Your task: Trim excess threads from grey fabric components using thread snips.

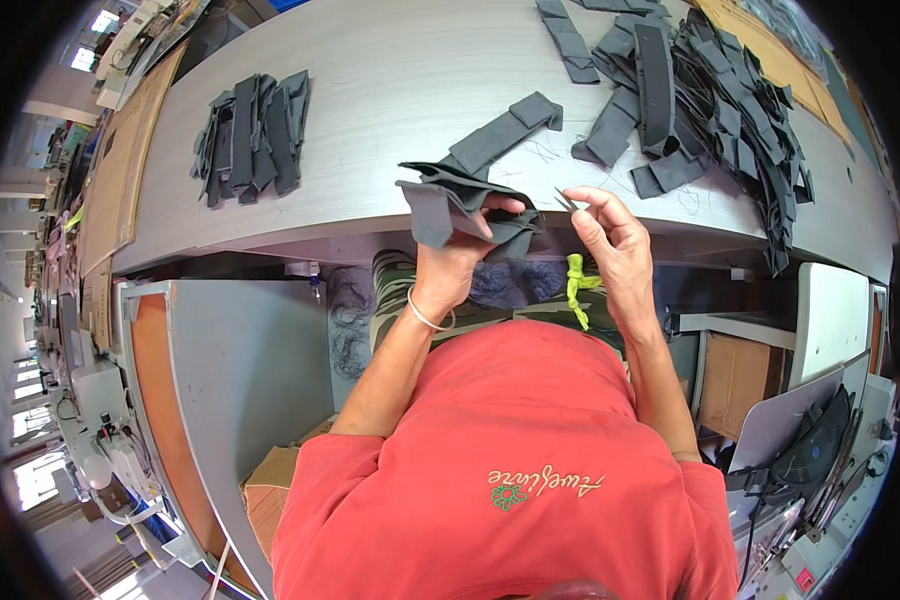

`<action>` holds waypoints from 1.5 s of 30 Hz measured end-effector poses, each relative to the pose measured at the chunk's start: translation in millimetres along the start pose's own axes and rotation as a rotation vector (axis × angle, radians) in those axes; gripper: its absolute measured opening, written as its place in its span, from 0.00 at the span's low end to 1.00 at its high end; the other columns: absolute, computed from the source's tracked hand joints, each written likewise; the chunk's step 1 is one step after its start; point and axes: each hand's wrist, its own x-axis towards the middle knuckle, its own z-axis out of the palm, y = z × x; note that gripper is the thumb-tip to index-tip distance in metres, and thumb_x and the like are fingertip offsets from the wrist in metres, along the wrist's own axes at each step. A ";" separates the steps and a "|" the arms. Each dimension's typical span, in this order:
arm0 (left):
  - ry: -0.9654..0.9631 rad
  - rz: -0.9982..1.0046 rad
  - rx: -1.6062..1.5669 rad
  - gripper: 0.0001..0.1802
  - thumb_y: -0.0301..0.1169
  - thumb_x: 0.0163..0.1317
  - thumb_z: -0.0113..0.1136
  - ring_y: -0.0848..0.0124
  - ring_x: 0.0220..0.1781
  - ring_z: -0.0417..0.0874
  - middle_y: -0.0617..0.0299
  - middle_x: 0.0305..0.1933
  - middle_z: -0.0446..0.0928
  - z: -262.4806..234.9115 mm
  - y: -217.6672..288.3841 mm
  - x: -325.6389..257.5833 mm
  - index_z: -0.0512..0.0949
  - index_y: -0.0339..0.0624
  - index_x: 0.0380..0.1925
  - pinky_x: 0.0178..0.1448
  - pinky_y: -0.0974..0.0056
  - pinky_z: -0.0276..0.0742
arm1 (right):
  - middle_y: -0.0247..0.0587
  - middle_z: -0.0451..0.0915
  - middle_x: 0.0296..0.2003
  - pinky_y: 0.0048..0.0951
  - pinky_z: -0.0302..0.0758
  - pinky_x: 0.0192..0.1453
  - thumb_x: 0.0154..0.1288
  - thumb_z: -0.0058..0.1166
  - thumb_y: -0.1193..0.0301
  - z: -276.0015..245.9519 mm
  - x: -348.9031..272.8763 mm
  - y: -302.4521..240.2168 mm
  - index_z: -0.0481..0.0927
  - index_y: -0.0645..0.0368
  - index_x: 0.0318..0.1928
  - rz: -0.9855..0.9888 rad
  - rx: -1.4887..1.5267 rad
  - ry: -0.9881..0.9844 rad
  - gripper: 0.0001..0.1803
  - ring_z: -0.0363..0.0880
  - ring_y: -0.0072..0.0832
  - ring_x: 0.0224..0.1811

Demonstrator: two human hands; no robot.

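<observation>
My left hand (pixel 457 258) is closed on a folded bunch of dark grey fabric strips (pixel 432 214) at the table's near edge. Its thumb and fingers show partly among the folds. My right hand (pixel 615 240) pinches small thread snips (pixel 567 201), whose pointed blades face the fabric, a short gap away from it. Most of the snips is hidden by the fingers. Just beyond the bunch, one flat dark grey strip (pixel 505 132) lies on the table, partly covered by the held fabric.
A large heap of similar strips (pixel 740 110) covers the table's right side, some hanging over the edge. On the left lies a smaller stack (pixel 254 138). Loose threads dot the pale tabletop (pixel 390 60). Below the edge hangs a yellow-green tie (pixel 578 290); a grey cabinet (pixel 250 350) stands left.
</observation>
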 end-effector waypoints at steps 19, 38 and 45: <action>-0.079 -0.204 -0.054 0.35 0.17 0.62 0.54 0.73 0.52 0.78 0.52 0.56 0.74 -1.2 18.4 8.0 0.53 0.34 0.68 0.54 0.70 0.75 | 0.29 0.73 0.29 0.20 0.65 0.34 0.57 0.63 0.73 -15.9 14.8 1.8 0.79 0.58 0.38 -0.081 -0.392 0.070 0.09 0.67 0.16 0.30; 0.272 -0.133 0.222 0.13 0.29 0.68 0.54 0.76 0.34 0.79 0.60 0.34 0.79 -19.2 13.9 11.1 0.77 0.32 0.47 0.38 0.72 0.76 | 0.26 0.64 0.23 0.16 0.53 0.22 0.64 0.48 0.76 -7.2 28.7 32.9 0.69 0.51 0.31 0.211 0.505 0.005 0.06 0.54 0.11 0.19; -0.158 -0.568 -0.025 0.32 0.53 0.68 0.49 0.71 0.45 0.79 0.56 0.44 0.78 4.4 8.4 10.6 0.72 0.32 0.54 0.48 0.66 0.76 | 0.27 0.61 0.24 0.14 0.56 0.25 0.64 0.55 0.69 5.3 25.1 33.2 0.65 0.50 0.30 0.144 0.803 -0.284 0.11 0.56 0.13 0.20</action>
